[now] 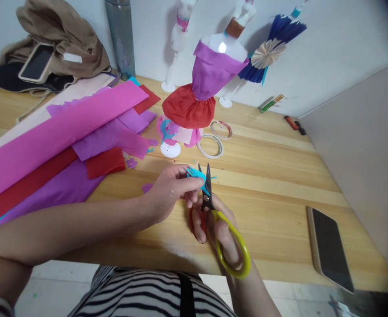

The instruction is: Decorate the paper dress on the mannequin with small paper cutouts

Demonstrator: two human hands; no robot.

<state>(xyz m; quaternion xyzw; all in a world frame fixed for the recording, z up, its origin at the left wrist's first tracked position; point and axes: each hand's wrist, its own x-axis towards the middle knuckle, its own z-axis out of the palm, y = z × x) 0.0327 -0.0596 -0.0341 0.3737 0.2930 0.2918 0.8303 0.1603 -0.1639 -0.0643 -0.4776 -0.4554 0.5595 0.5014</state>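
Observation:
My left hand pinches a small piece of blue paper above the wooden table. My right hand grips the yellow and red handles of a pair of scissors. The dark blades point up and away from me and meet the blue paper. A doll figure on a white stand, in a purple and red paper dress, stands just beyond my hands.
Sheets of pink, purple and red paper cover the table's left side. Two tape rings lie near the doll. A phone rests at the right front edge. A bag, a second phone and a metal bottle sit at the back left.

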